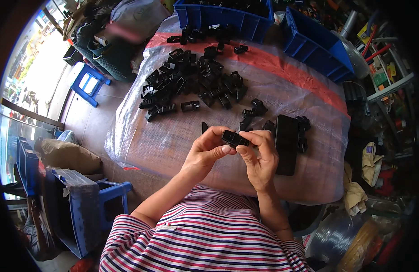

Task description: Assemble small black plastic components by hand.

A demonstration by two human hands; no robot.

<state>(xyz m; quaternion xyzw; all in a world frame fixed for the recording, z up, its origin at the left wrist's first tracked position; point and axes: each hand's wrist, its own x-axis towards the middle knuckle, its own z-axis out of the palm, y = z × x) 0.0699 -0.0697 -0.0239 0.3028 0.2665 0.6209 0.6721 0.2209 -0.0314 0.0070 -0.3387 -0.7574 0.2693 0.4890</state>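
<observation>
Between my two hands is a small black plastic part (235,138), held up over the near side of the table. My left hand (207,147) pinches its left end with thumb and fingers. On its right end, the thumb and fingers of my right hand (260,152) are closed. A heap of similar black plastic parts (196,75) lies beyond my hands, toward the far left. A few loose black parts (255,109) lie just past my right hand. Right beside that hand, a black smartphone (287,145) lies flat.
A translucent woven plastic sheet with a red stripe (150,145) covers the table. One blue bin (223,18) holding black parts stands at the back; another blue bin (316,45) is at its right. Blue stools (89,84) stand left, a coil of clear tubing (336,240) lower right.
</observation>
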